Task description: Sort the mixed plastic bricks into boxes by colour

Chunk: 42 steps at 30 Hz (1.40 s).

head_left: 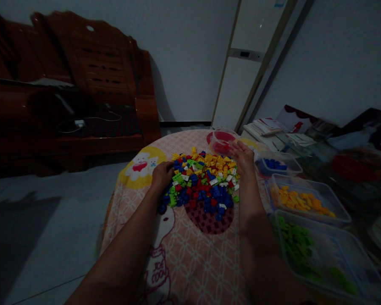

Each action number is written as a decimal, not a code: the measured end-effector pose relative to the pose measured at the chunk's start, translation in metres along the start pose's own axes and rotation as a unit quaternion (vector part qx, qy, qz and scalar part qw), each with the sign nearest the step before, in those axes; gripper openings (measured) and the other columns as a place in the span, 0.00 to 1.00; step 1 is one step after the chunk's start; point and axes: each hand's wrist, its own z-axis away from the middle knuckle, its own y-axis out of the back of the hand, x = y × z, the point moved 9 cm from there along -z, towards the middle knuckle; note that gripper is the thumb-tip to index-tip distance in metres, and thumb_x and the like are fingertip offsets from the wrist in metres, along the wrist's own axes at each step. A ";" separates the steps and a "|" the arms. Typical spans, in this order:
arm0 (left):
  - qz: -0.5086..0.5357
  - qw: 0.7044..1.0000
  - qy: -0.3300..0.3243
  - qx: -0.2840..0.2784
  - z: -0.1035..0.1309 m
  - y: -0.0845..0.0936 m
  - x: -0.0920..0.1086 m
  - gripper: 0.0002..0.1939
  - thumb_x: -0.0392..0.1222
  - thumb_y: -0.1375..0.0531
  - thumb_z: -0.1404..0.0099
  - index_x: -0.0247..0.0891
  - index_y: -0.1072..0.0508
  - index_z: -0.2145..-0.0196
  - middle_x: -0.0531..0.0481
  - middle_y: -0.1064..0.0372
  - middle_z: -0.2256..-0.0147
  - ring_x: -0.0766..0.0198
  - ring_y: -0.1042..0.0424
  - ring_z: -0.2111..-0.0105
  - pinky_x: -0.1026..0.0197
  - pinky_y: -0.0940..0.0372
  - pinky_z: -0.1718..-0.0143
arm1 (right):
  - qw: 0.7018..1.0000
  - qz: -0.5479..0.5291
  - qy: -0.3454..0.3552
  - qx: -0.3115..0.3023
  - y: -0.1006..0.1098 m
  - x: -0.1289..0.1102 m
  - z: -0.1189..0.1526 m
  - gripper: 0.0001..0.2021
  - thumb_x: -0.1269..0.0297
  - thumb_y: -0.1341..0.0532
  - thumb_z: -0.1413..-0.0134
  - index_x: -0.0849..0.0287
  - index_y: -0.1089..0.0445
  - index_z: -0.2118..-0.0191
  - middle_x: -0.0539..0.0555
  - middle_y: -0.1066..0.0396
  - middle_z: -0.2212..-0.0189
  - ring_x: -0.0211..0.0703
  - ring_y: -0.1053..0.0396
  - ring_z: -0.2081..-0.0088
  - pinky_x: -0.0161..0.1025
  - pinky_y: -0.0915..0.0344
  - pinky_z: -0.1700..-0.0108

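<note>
A mixed pile of toy building bricks [206, 180] in yellow, blue, green, red and white lies on the patterned tablecloth [197, 262]. At the pile's left edge, my left hand [163, 176] rests with its fingers loosely bent against the bricks, and I see nothing held in it. On the opposite side, my right hand [244, 157] is raised on edge with fingers stretched out. Its fingertips are close to a clear round tub [222, 142] with red pieces in it; whether they touch it I cannot tell.
Along the right stand clear boxes: one with blue bricks [273, 164], one with yellow bricks [305, 201], one with green bricks [295, 243]. Papers [265, 127] lie behind them. A wooden bench [104, 80] and a tall white cabinet-like unit [241, 80] stand beyond the table.
</note>
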 end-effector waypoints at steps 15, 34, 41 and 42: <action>0.004 1.000 -0.001 -0.001 0.000 -0.002 0.003 0.20 0.37 0.44 0.37 0.35 0.24 0.48 0.42 0.25 0.49 0.53 0.28 0.48 0.55 0.35 0.44 | 0.836 0.525 -0.008 -0.162 -0.024 -0.009 0.031 0.09 0.75 0.38 0.56 0.61 0.21 0.69 0.50 0.26 0.80 0.40 0.27 0.74 0.33 0.33 0.67; 0.000 1.000 0.007 0.003 0.001 0.000 0.003 0.19 0.38 0.43 0.37 0.37 0.23 0.49 0.42 0.25 0.50 0.53 0.28 0.49 0.54 0.35 0.45 | 0.912 0.387 -0.047 -0.129 -0.028 0.021 0.030 0.04 0.72 0.34 0.58 0.61 0.25 0.71 0.47 0.31 0.84 0.41 0.29 0.79 0.35 0.30 0.73; -0.010 1.000 0.002 -0.005 0.001 0.000 0.007 0.19 0.37 0.44 0.37 0.39 0.23 0.50 0.44 0.24 0.53 0.54 0.27 0.50 0.55 0.34 0.47 | 0.992 0.103 -0.047 0.052 -0.019 0.010 -0.003 0.18 0.75 0.39 0.61 0.64 0.28 0.59 0.47 0.27 0.79 0.39 0.27 0.76 0.35 0.26 0.73; -0.010 1.000 0.001 -0.005 0.001 0.000 0.007 0.19 0.37 0.44 0.37 0.39 0.23 0.50 0.44 0.24 0.53 0.54 0.27 0.50 0.55 0.34 0.47 | 0.994 0.090 -0.027 0.060 -0.020 0.007 -0.009 0.21 0.75 0.39 0.61 0.64 0.28 0.55 0.48 0.25 0.75 0.39 0.25 0.72 0.37 0.25 0.69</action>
